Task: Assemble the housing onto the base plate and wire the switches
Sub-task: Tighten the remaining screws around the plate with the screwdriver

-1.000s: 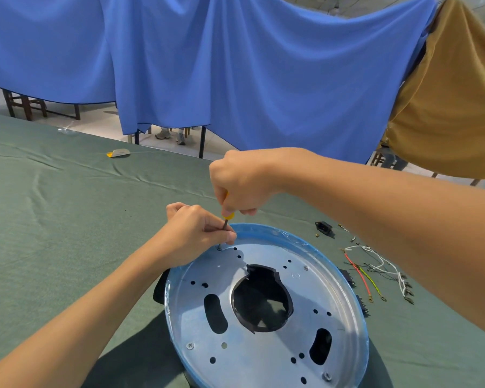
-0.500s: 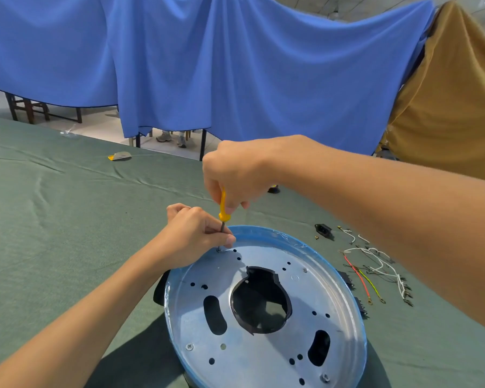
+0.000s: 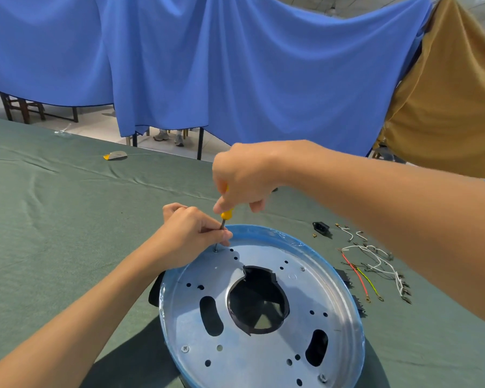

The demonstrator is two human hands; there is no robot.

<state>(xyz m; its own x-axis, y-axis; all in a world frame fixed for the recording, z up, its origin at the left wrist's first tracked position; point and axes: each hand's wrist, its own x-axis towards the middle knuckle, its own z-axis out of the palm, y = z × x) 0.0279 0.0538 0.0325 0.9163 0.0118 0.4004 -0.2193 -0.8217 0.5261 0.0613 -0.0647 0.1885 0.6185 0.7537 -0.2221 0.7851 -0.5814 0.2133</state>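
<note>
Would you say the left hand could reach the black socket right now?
Probably not: the left hand pinches the screwdriver, and the right hand sits between it and the socket.

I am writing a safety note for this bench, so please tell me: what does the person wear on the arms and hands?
The left hand and the right hand are bare, without gloves. The left forearm and the right forearm are uncovered up to the picture's edge; no sleeve is in view. I see no watch, bracelet or ring.
</note>
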